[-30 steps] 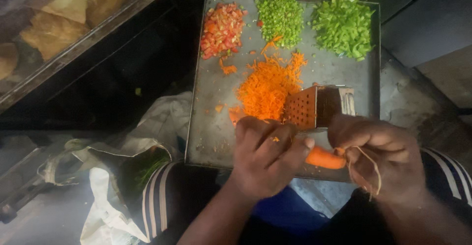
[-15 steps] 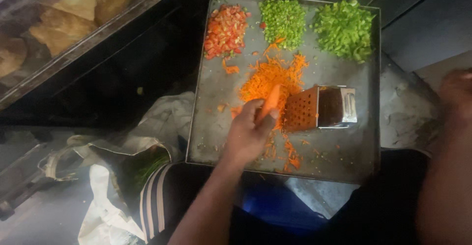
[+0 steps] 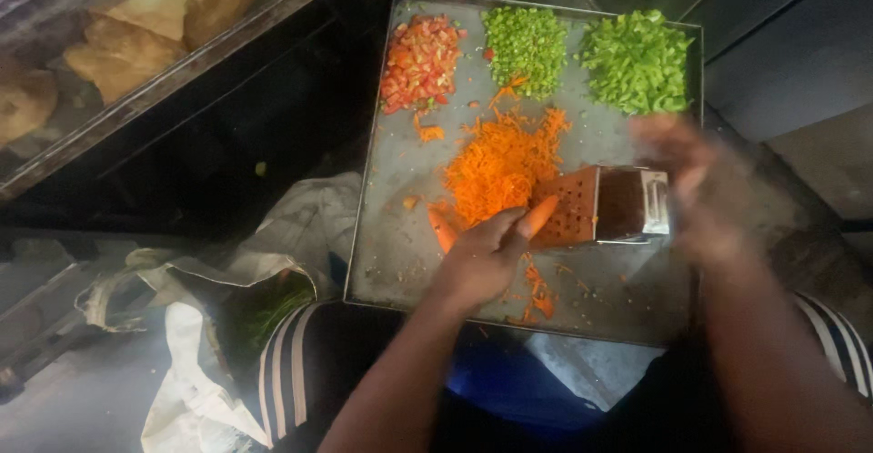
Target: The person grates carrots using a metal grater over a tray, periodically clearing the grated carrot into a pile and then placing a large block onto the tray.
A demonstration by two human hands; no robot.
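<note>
Pinching carrot in left hand, tip against grater lying on metal tray. Right hand blurred, just right of grater; grip cannot tell. Grated carrot pile mid-tray, left of grater. Chopped tomato, green chillies, green pepper along far edge.

Bare grey metal tray lay open to your left, boxy steel grater and heaped orange carrot shreds blocked the middle, green chopped piles crowded the far edge.
</note>
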